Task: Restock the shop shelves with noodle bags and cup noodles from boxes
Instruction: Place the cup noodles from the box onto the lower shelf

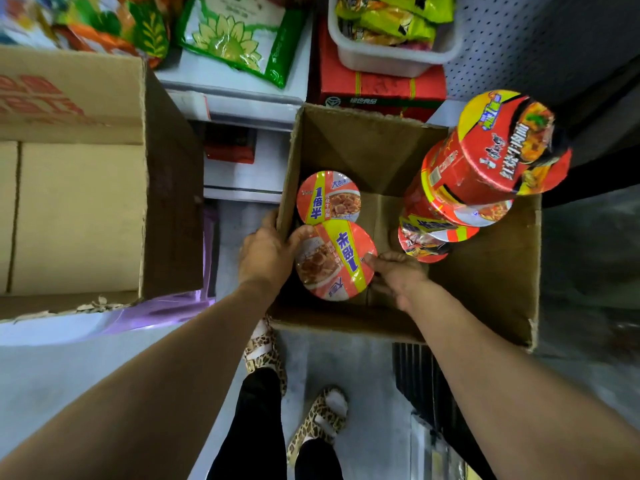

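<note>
Cardboard on every side while reaching down into the open box point(485, 289). Gripping the orange-lidded cup noodle point(334, 259) between both hands at the box's 8 o'clock corner. Curling the left hand point(266, 254) round its 9 o'clock side, thumb on the rim. Pinching the rim at 3 o'clock with the right hand point(398, 275), fingers point(370, 259) clamped on the lid's edge. Leaving a second cup point(329, 197) touching it at 12 o'clock, lid up, against the same wall.

Judging the cup as light and thin-walled, with a glossy wrap that is probably slippery and a lid that is easy to dent or puncture. Taking hold best at the stiffer rim or round the upper wall, squeezing gently and never pressing on the lid's middle.

Watching the box's left wall, running just beside the left hand. Watching too the tall stack of red cups point(485, 174) at 2 o'clock, appearing to lean and likely to topple if nudged. Finding open room straight up, and over the bare box bottom between cup and stack. Noting the bigger carton point(79, 202) at 9 o'clock, the shelf edge point(242, 102) at 11 o'clock and a white tub point(391, 57) of packets at 12 o'clock, all well apart from the hands.
</note>
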Demonstrator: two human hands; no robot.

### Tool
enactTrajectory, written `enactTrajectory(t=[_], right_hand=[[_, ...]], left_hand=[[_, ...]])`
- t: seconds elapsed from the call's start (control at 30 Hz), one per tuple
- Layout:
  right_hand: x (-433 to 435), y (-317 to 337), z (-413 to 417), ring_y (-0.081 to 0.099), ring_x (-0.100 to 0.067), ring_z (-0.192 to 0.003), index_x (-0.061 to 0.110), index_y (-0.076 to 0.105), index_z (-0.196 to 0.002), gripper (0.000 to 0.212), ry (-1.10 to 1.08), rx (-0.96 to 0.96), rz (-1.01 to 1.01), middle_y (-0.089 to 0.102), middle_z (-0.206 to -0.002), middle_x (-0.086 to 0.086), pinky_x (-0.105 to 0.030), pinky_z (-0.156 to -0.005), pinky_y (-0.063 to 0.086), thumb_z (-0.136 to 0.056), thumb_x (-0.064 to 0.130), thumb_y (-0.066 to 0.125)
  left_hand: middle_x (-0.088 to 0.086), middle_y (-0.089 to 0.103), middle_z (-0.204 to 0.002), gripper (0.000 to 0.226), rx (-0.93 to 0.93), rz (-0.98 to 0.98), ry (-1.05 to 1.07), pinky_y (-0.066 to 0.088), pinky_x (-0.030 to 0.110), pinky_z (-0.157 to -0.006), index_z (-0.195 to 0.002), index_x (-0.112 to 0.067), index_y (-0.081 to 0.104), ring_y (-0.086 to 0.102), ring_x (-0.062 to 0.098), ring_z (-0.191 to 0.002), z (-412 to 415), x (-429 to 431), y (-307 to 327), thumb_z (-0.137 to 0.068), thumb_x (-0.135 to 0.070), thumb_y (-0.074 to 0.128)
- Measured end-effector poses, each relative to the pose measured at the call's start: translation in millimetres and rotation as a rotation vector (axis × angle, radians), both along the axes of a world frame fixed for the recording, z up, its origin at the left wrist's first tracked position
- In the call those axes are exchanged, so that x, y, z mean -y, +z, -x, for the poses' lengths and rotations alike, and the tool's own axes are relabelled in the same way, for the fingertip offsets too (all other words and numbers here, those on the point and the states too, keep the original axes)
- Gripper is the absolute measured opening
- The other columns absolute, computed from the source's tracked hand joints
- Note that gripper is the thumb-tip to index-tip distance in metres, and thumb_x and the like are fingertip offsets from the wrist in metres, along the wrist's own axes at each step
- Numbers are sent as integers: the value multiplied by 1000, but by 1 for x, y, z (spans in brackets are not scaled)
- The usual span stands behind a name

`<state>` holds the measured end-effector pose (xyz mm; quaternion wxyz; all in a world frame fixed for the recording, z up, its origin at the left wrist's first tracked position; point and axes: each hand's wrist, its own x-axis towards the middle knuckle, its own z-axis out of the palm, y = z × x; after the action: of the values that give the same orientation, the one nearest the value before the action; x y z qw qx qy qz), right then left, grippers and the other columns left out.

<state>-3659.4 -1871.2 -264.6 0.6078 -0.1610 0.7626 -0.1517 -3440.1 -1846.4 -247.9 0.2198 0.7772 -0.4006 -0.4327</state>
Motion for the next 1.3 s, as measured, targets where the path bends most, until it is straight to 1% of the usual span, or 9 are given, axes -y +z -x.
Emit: enactTrajectory(t=[0.1,0.23,0.43,0.57,0.73,0.87,1.03,1.17,1.3], right_hand=[[-8,20,4,66,-16,-87,6,55,-110,32,-44,-21,26,67,-109,-10,-37,-79,58,-87,12,77],[-18,58,10,64,-21,-109,5,54,-125,48,-36,-34,81,66,-122,-10,-37,-81,58,-85,16,80],[-23,131,6,64,-13,-89,7,57,-123,46,-18,54,155,67,-122,-9,-33,-64,60,-84,19,80],[-13,192,-7,68,-16,-87,11,58,-116,37,-16,118,217,69,-115,-9,-30,-49,57,-86,18,78],[12,279,-25,72,-17,-84,10,64,-105,27,18,184,435,75,-99,-9,-31,-54,60,-85,20,79],[34,345,-49,71,-14,-92,18,64,-95,26,143,146,731,74,-98,-1,-36,-77,63,-91,43,70],[64,393,-83,72,-18,-95,33,61,-103,45,293,107,1053,73,-106,-1,-47,-90,58,-79,70,64],[89,418,-108,72,-10,-96,33,61,-116,42,434,150,1173,74,-103,6,-34,-87,56,-86,61,63],[123,432,-140,70,-10,-95,29,57,-127,57,520,71,1245,74,-101,4,-39,-88,56,-81,61,67]], left_hand=[[9,69,-116,65,28,-13,-12,51,45,-95,-133,-25,52,61,34,-113,0,3,12,-83,-65,61],[11,66,-124,68,-49,-37,-35,48,42,-97,-136,-19,51,58,34,-119,1,1,30,-83,-62,63],[8,60,-133,69,-209,87,136,41,32,-102,-142,-16,46,55,26,-123,10,-15,97,-90,-60,56],[4,70,-113,92,-431,195,241,52,42,-98,-123,-17,59,67,16,-105,5,-16,151,-66,-89,52],[3,73,-114,71,-575,330,179,50,45,-99,-124,-21,65,68,19,-108,-8,-4,246,-90,-75,35],[-3,74,-106,63,-550,442,191,51,34,-88,-102,-25,72,65,15,-102,-33,19,317,-98,-65,23],[5,70,-119,64,-499,567,128,51,23,-70,-124,-15,66,62,13,-93,-72,52,381,-98,-63,31],[1,68,-122,72,-415,622,98,49,39,-93,-124,-25,65,61,20,-115,-107,71,404,-85,-79,38],[-8,66,-122,59,-361,683,69,47,35,-89,-130,-31,60,59,11,-114,-134,88,416,-85,-68,49]])
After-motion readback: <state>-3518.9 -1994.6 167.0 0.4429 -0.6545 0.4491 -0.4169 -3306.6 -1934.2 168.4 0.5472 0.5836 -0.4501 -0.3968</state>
